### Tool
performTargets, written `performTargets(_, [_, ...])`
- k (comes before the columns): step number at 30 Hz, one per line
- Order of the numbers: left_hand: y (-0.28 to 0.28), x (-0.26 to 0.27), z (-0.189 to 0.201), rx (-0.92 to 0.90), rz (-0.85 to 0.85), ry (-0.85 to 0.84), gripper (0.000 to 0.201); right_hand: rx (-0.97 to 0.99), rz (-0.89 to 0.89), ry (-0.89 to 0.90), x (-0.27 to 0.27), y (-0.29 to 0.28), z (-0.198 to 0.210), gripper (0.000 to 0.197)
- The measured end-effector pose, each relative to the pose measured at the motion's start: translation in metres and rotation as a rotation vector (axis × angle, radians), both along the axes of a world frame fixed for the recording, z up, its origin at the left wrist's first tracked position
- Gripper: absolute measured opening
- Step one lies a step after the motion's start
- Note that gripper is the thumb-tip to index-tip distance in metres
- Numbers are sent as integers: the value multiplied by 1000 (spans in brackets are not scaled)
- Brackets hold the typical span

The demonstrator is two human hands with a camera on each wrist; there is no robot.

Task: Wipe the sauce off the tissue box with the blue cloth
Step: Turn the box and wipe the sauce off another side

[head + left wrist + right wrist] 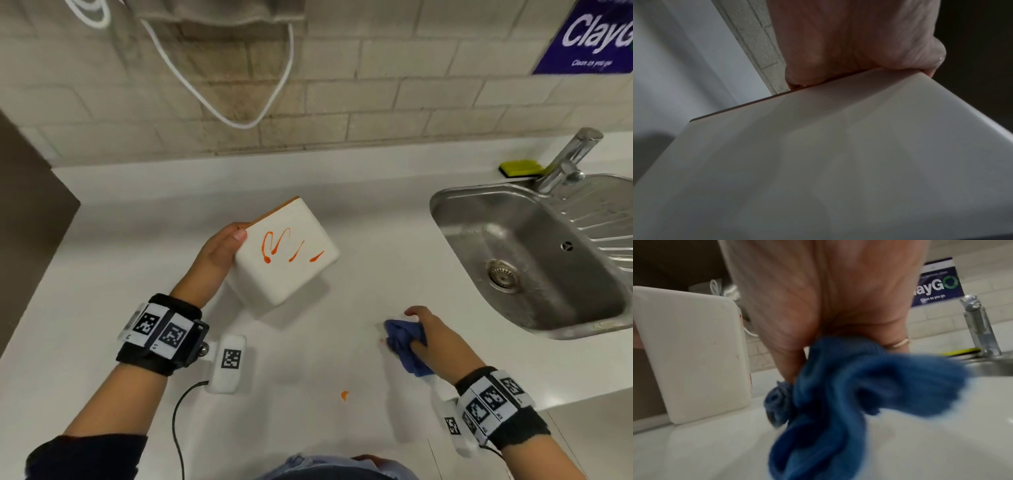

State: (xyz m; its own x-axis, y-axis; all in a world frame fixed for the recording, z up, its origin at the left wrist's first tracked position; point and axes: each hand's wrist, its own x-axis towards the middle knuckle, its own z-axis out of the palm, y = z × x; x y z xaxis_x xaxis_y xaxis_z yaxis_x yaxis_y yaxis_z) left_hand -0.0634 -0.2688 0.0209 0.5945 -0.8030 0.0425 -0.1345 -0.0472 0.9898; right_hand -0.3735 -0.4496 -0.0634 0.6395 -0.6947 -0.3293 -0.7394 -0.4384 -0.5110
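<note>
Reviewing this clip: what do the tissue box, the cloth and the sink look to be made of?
Tissue box: smooth, matte white shell with rounded edges, likely plastic or coated; a thin tan edge could be wood.
Blue cloth: soft ribbed weave that bunches in the right hand, probably microfibre.
Sink: brushed, reflective grey metal, apparently stainless steel.

Blue wall sign [594, 34] reads "Clayg", cut off, with "Clean as you go" beneath; the right-wrist view shows "ayGO".
</note>
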Motion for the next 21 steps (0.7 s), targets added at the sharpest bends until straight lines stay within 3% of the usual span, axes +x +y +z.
performTargets(5, [-1,1,0,10,6,-19,46,35,-138,-812,54,33,82,32])
performTargets(8, [0,0,-2,10,11,-5,45,7,-161,-1073,103,51,111,34])
performTargets(13, [-3,8,-3,5,28,30,43,-180,-92,-926,161,68,102,35])
performTargets(17, [-6,11,-5,16,40,40,42,-284,-181,-762,175,72,103,31])
performTargets(21, [-4,5,-4,-2,49,55,41,-417,-70,-705,184,79,118,23])
